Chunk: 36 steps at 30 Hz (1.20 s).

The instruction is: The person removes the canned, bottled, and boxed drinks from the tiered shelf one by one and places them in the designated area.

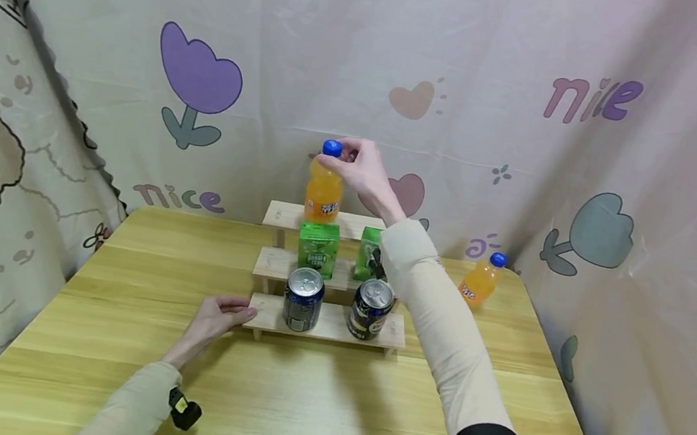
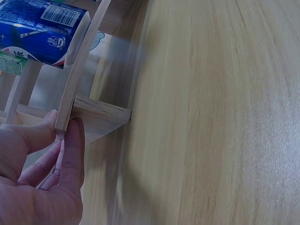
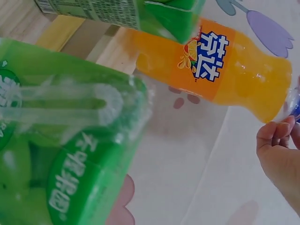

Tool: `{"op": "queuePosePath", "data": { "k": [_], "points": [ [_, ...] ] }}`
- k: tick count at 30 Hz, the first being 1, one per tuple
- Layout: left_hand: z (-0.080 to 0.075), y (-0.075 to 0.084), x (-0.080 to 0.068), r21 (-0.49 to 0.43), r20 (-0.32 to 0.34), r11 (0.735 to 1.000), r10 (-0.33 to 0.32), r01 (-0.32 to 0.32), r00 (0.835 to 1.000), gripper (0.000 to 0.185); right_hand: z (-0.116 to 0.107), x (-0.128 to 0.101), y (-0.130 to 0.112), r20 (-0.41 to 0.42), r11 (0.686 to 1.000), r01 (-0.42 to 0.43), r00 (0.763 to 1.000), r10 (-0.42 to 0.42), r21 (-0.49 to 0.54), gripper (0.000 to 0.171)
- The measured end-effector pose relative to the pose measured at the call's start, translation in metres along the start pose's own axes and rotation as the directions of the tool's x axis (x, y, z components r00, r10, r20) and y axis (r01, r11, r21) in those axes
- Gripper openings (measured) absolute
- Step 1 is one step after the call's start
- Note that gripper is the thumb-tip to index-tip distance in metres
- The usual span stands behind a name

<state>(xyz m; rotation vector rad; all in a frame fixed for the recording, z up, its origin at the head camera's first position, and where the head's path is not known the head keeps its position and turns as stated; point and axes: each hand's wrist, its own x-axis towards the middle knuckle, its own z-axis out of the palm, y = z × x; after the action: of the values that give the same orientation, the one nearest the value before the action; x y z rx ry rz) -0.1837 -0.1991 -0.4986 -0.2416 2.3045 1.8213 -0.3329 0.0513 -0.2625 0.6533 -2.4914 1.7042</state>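
Setting an orange soda bottle (image 1: 324, 189) on the top step of a three-tier wooden rack (image 1: 335, 327), by the look of it; right hand (image 1: 359, 168) curled round the neck just under the blue cap (image 1: 332, 147), fingertips pinching. Standing upright at the left end of that top step, long axis vertical, cap up, label facing the near edge of the table (image 1: 112, 334). Left hand (image 1: 215, 316) pressed flat against the left end of the lowest step, fingers nearly straight, thumb (image 2: 45, 129) and fingertips touching the board edge, gripping nothing. Next move, judged: loosening the pinch only once the base sits flat, then lifting straight up so as not to tip it. Below: two green juice cartons (image 1: 318, 249) on the middle step, two dark cans (image 1: 303, 299) on the lowest. Second orange bottle (image 1: 481, 279) waiting near the far right corner of the table
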Motion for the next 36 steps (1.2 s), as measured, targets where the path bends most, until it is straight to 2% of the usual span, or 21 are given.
{"op": "queuePosePath", "data": {
  "k": [7, 12, 18, 22, 30, 36],
  "points": [
    [-0.003, 0.001, 0.001, 0.021, 0.002, 1.0, 0.01, -0.01, 1.0, 0.046, -0.014, -0.003, -0.01, -0.021, 0.995, 0.051, 0.998, -0.053, -0.086, 0.02],
    [-0.004, 0.001, 0.001, 0.03, 0.006, 0.999, 0.012, -0.013, 1.0, 0.048, -0.025, -0.004, -0.015, -0.025, 0.997, 0.044, 0.999, -0.046, -0.065, 0.022],
    [-0.003, 0.001, 0.001, 0.029, 0.007, 0.999, 0.03, -0.03, 1.0, 0.048, -0.041, -0.007, -0.022, -0.079, 0.997, 0.041, 0.996, -0.046, -0.064, 0.03],
    [-0.003, 0.001, 0.0, 0.031, 0.001, 0.999, 0.016, -0.016, 1.0, 0.049, -0.055, -0.01, -0.024, -0.115, 0.996, 0.06, 0.991, -0.067, -0.067, 0.026],
    [-0.002, 0.001, 0.0, 0.006, -0.003, 1.0, 0.01, -0.01, 1.0, 0.048, -0.088, -0.021, -0.018, -0.182, 0.999, 0.047, 0.982, -0.046, 0.001, 0.029],
    [-0.002, 0.0, 0.0, 0.011, -0.01, 1.0, 0.004, -0.003, 1.0, 0.048, -0.115, -0.034, -0.009, -0.213, 0.999, 0.039, 0.976, -0.041, -0.01, 0.023]
  ]
}}
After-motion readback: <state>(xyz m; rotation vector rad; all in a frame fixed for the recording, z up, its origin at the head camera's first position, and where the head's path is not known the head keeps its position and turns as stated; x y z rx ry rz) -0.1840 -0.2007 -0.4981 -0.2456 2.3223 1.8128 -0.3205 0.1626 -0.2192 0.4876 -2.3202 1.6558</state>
